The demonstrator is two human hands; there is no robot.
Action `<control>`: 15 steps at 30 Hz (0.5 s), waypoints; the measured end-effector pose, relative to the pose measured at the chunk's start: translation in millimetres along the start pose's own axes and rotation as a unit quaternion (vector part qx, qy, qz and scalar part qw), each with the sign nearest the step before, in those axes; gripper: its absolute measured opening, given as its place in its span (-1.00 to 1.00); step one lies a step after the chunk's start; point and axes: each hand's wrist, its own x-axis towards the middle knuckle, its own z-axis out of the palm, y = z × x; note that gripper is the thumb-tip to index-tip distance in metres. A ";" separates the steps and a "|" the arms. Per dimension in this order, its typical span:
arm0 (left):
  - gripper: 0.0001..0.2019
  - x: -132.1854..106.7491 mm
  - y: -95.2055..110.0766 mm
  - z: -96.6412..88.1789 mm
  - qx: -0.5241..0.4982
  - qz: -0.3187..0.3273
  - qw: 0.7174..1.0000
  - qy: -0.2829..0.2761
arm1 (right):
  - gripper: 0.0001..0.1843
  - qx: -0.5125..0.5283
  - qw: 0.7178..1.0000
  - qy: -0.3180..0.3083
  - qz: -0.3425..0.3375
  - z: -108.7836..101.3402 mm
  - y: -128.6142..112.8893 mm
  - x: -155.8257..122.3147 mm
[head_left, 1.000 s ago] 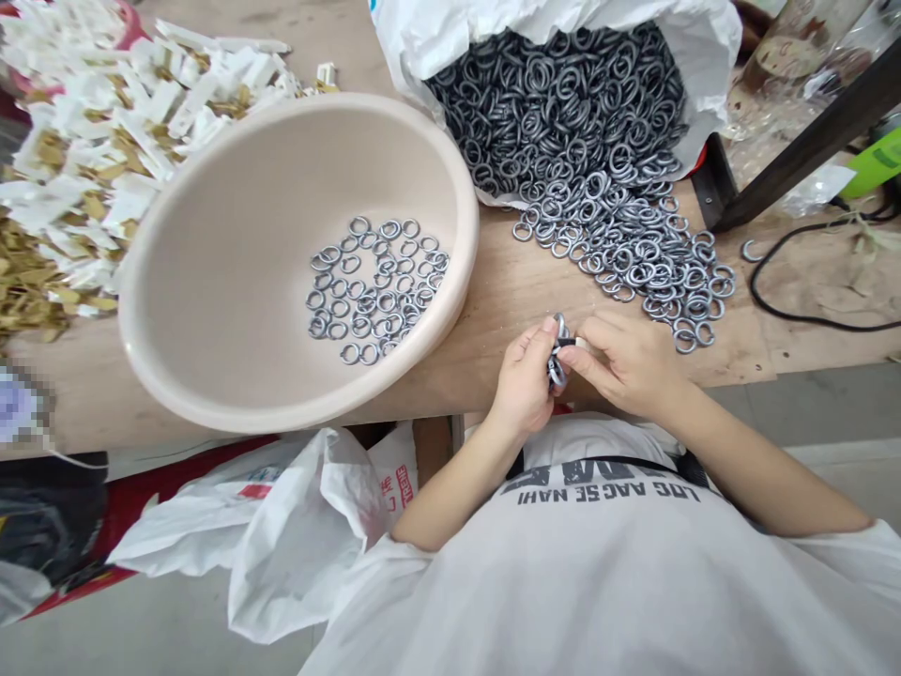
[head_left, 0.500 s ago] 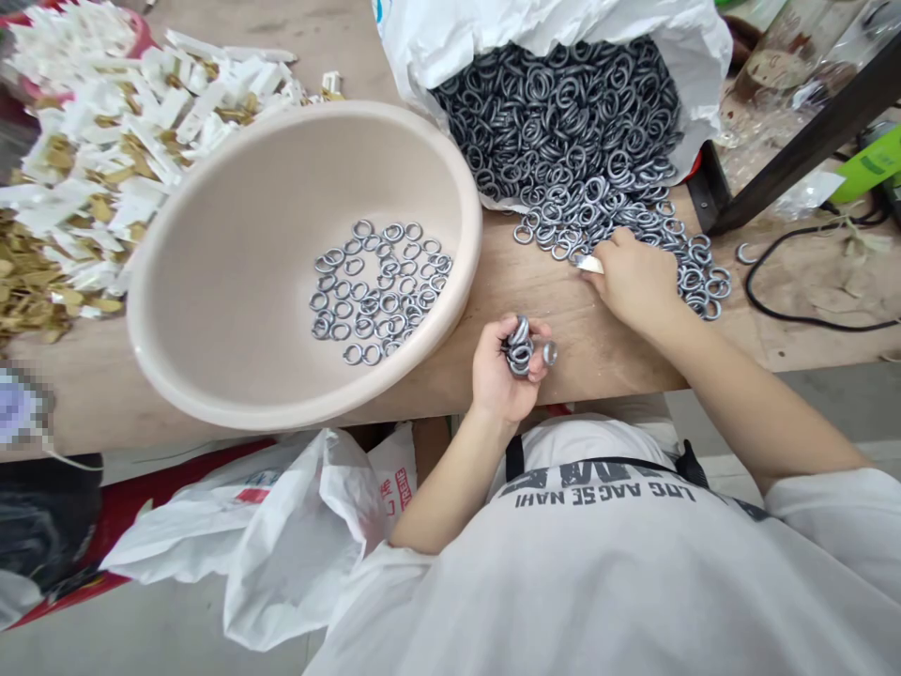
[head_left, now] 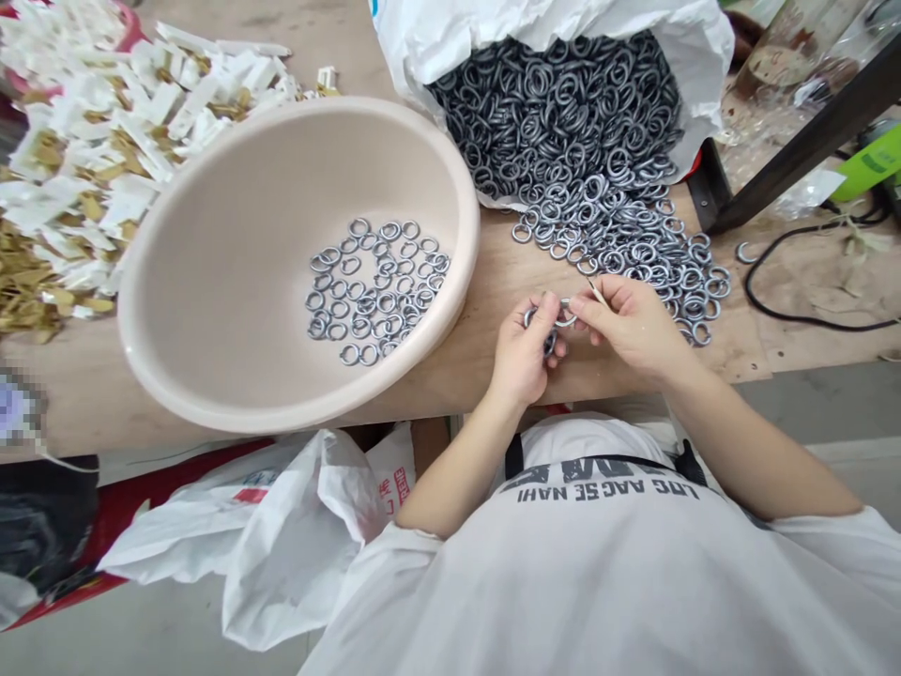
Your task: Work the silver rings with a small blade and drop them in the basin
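Observation:
My left hand [head_left: 521, 355] holds a small bunch of grey metal split rings [head_left: 549, 330] against its fingers. My right hand [head_left: 630, 324] meets it over the wooden table, pinching a ring [head_left: 563, 314] between finger and thumb. A thin pale sliver [head_left: 598, 292] sticks out from my right fingertips, but its kind is too small to tell. Just beyond my hands lies a loose spill of rings [head_left: 619, 246], not touching them. More rings fill a white plastic bag [head_left: 556, 113], and a single layer lies in a beige plastic basin [head_left: 211, 282].
A heap of white and gold tags [head_left: 99, 160] lies left of the basin. A dark wooden bar [head_left: 795, 160], black cable [head_left: 774, 291] and green object [head_left: 873, 160] are at the right. White plastic bags [head_left: 296, 545] lie on the floor below the table edge.
My right hand has moved back from the loose rings to my left hand and now pinches a ring. My left hand has closed further around its rings.

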 end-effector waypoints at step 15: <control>-0.54 -20.2 -1.1 8.7 -0.015 0.001 1.000 -0.012 | -0.60 -0.026 0.996 0.032 -0.074 6.9 6.1 -3.5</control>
